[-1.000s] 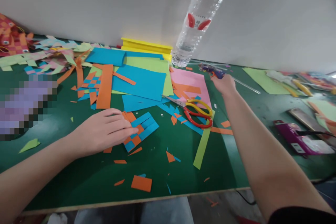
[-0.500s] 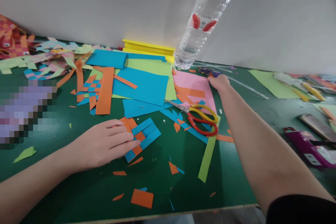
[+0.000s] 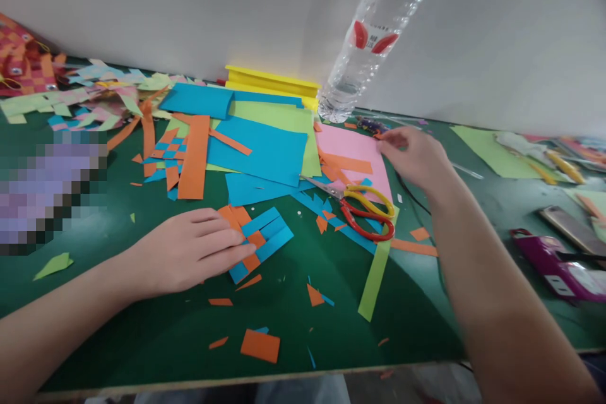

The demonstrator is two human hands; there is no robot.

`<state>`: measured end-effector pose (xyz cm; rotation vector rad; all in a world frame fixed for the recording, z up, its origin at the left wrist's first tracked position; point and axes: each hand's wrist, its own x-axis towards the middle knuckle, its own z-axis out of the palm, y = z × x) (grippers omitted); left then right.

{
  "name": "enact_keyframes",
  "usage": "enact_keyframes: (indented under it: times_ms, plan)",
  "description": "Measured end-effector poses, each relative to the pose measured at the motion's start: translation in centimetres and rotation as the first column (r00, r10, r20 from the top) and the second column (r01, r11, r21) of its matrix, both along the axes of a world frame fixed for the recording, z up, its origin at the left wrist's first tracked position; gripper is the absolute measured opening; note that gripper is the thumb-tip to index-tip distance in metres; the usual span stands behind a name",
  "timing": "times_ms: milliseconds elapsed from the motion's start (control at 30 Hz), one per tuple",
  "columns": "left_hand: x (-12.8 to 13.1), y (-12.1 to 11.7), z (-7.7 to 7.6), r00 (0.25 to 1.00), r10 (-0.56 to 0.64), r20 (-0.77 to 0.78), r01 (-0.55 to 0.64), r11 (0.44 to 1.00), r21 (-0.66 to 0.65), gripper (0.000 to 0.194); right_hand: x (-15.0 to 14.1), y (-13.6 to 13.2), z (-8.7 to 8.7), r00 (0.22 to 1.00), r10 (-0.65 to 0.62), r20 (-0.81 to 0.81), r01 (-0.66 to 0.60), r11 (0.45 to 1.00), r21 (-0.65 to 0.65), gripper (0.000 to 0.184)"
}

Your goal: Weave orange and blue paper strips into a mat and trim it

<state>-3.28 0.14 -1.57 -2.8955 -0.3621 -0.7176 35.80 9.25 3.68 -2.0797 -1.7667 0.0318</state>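
Note:
My left hand (image 3: 189,255) lies flat over a small orange and blue woven paper piece (image 3: 272,230). Its fingers stretch out and press the weave to the table, covering its left part. Beyond the sheets, my right hand (image 3: 411,154) is closed, thumb and fingertips drawn together by a small orange bit at the near end of a dark patterned object (image 3: 372,125). What the fingers hold, if anything, I cannot make out. Between the hands rest scissors (image 3: 367,211) with yellow and red handles, their blades partly apart and pointing left.
Blue sheets (image 3: 258,148) and a pink sheet (image 3: 350,139) lie ahead. A clear bottle (image 3: 369,44) stands by the wall next to a yellow strip (image 3: 269,83). Paper scraps (image 3: 260,345) litter the green table (image 3: 165,347). A purple object (image 3: 553,265) sits far right.
My right hand has drawn back slightly to the right from the patterned object, uncovering a dark cord below it. The left hand stays on the weave; the view has shifted a little.

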Motion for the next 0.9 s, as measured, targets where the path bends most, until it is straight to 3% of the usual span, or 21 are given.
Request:
enact_keyframes:
  times_ms: [100,200,333,433,633,767,900]
  plan:
    - [-0.1,0.1,0.1,1.000,0.010,-0.018,-0.009,0.999,0.042,0.031,-1.6,-4.1,0.3,0.992,0.115,0.059,-0.101,0.973,-0.206,0.032]
    - [-0.4,0.1,-0.1,0.999,0.043,-0.021,-0.041,0.994,0.099,0.027,-1.7,-6.3,-0.7,0.972,0.221,0.078,-0.182,0.924,-0.337,0.041]
    - [-0.6,0.3,-0.6,0.992,0.118,-0.045,-0.111,0.985,0.132,0.016,-0.7,-7.0,-2.5,0.968,0.252,0.005,-0.235,0.908,-0.346,0.039]
    - [-0.3,0.5,-0.6,0.992,0.116,-0.054,-0.110,0.989,0.103,0.022,-0.3,-7.1,-2.8,0.973,0.230,0.010,-0.209,0.898,-0.388,0.039]
    - [0.3,0.3,0.0,0.994,0.088,-0.072,-0.083,0.994,0.066,0.038,-0.1,-7.6,-2.7,0.933,0.349,0.086,-0.287,0.867,-0.406,0.044]
    - [0.3,0.1,0.2,0.991,0.097,-0.093,-0.089,0.992,0.093,0.040,-0.4,-7.6,-3.1,0.937,0.314,0.155,-0.231,0.886,-0.402,0.041]
    - [0.2,0.1,0.1,0.991,0.086,-0.106,-0.078,0.994,0.078,0.039,-0.4,-7.8,-3.3,0.958,0.231,0.170,-0.181,0.948,-0.263,0.036]
